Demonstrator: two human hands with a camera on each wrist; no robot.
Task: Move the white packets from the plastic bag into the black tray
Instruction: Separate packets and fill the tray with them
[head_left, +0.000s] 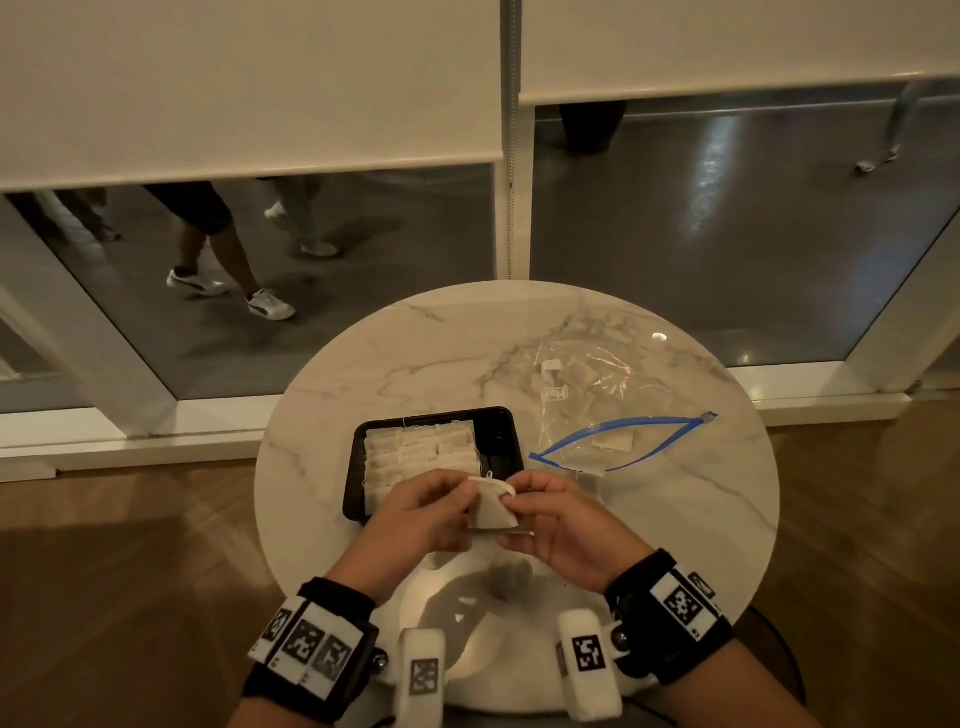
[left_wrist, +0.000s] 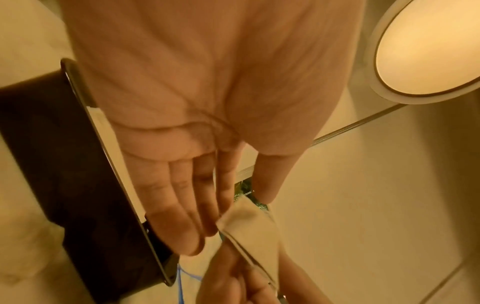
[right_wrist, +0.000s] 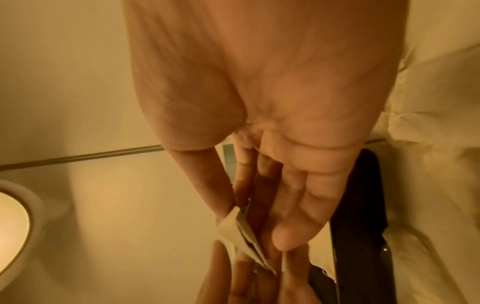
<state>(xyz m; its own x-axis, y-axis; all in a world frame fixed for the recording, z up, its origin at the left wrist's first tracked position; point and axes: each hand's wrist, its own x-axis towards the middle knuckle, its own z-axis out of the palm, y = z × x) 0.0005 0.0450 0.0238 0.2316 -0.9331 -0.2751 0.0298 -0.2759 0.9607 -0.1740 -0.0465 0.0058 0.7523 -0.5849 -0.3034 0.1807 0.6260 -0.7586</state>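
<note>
Both hands hold one white packet (head_left: 491, 506) in the air over the near right corner of the black tray (head_left: 501, 431). My left hand (head_left: 465, 501) pinches its left side and my right hand (head_left: 511, 500) pinches its right side. In the left wrist view, the thumb and forefinger of the left hand (left_wrist: 244, 205) meet at the top of the packet (left_wrist: 254, 232). The right wrist view shows the right hand (right_wrist: 237, 209) pinching the packet (right_wrist: 239, 232). Several white packets (head_left: 415, 452) fill the tray's left part. The clear plastic bag (head_left: 587, 384) lies open to the right, with a few packets inside.
Everything sits on a round marble table (head_left: 405, 353). The bag's blue zip mouth (head_left: 623, 441) faces the tray, with a packet (head_left: 589, 472) lying at its opening. Behind the table is a glass wall, and a person's legs (head_left: 223, 260) pass outside. A round lamp (left_wrist: 426, 47) hangs overhead.
</note>
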